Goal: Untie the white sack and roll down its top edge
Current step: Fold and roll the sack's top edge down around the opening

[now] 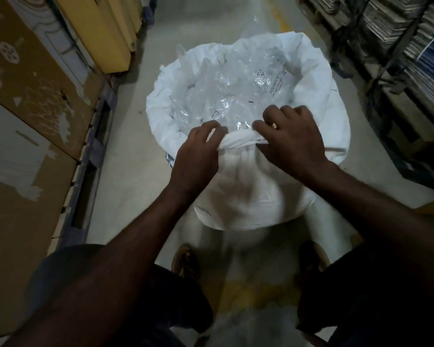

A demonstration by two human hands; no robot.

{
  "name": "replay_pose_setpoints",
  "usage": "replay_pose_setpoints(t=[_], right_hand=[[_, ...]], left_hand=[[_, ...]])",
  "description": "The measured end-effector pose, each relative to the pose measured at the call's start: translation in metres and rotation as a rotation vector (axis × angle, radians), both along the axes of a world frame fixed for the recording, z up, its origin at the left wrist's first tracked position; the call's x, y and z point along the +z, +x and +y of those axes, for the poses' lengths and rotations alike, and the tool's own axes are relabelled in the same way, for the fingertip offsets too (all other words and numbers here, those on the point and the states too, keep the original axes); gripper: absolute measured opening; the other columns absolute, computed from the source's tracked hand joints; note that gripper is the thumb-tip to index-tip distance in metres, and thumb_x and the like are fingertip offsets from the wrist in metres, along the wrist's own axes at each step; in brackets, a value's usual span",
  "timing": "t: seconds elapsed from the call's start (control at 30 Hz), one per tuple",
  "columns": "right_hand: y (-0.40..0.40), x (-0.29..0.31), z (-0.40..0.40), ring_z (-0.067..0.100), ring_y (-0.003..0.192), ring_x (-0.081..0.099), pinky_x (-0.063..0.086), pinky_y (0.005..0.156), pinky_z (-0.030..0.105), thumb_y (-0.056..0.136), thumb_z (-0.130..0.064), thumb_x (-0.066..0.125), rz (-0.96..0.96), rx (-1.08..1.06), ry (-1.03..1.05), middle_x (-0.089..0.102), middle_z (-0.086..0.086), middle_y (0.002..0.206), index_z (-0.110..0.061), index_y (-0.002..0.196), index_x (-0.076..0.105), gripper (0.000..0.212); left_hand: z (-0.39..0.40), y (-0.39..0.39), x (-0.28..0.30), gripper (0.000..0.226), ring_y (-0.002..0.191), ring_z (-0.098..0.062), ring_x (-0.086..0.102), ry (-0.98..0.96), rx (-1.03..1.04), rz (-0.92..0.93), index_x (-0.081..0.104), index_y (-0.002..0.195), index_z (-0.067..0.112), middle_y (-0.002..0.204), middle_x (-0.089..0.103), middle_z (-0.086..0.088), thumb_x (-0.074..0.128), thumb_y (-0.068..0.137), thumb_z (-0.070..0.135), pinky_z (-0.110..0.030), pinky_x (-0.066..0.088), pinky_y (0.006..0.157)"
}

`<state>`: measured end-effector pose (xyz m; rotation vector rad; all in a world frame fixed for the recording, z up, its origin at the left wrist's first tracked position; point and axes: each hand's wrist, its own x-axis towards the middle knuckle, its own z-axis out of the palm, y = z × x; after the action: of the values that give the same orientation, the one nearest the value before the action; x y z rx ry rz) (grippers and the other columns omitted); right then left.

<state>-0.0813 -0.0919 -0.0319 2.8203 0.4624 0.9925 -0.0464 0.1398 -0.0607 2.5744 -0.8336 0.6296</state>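
Observation:
A large white sack [318,78] stands on the floor in front of me with its mouth wide open. Clear plastic wrappers [236,86] fill it to the top. Its rim is turned outward in a thick roll along the far and side edges. My left hand [198,149] grips the near rim, fingers curled over the bunched fabric. My right hand [291,136] grips the same rolled rim just to the right. A twisted band of white fabric [238,141] stretches between the two hands.
Stacked cardboard boxes [35,101] on pallets line the left side of the narrow aisle. Dark racks with bundled goods [398,46] line the right. My feet in sandals [186,261] stand close behind the sack. Bare concrete floor [125,146] runs ahead.

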Motion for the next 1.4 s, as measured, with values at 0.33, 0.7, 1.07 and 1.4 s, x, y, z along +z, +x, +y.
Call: replay_pose_setpoints(t=[0.33,0.7,1.07,1.4], right_hand=[[-0.013,-0.015,0.02,0.027,0.068,0.038,0.024,0.063,0.035,0.082,0.002,0.053,0.081,0.166,0.101,0.048,0.012,0.09,-0.015,0.124,0.065,0.046],[-0.016,-0.001,-0.045,0.033,0.115,0.057,0.053,0.096,0.048,0.087,-0.012,0.077,0.673,0.035,0.118,0.056,0.002,0.146,-0.033,0.155,0.046,0.078],[-0.026,-0.014,-0.03,0.032,0.066,0.066,0.03,0.046,0.031,0.099,-0.046,0.061,0.32,-0.026,-0.05,0.055,0.005,0.099,-0.022,0.117,0.039,0.037],[-0.02,0.002,-0.066,0.027,0.113,0.061,0.05,0.082,0.033,0.075,-0.008,0.079,0.589,0.127,0.108,0.045,-0.002,0.154,-0.031,0.15,0.053,0.082]], left_hand=[[-0.019,0.003,0.022,0.035,0.083,-0.026,0.071,0.178,-0.101,0.193,0.058,0.124,0.042,0.092,0.071,0.006,0.064,0.09,0.048,-0.032,0.043,0.066],[-0.038,-0.019,-0.003,0.048,0.1,-0.033,0.058,0.284,-0.016,0.167,0.057,0.137,0.028,0.114,0.055,-0.003,0.059,0.089,0.026,-0.043,0.046,0.077],[-0.047,-0.004,0.026,0.041,0.076,-0.024,0.055,0.092,-0.114,0.504,0.038,0.091,0.032,0.08,0.057,0.007,0.076,0.085,0.046,-0.035,0.036,0.061],[-0.066,-0.031,-0.01,0.013,0.087,-0.031,0.063,0.286,-0.139,0.004,0.067,0.097,0.02,0.099,0.062,-0.004,0.072,0.086,0.015,-0.038,0.037,0.063]])
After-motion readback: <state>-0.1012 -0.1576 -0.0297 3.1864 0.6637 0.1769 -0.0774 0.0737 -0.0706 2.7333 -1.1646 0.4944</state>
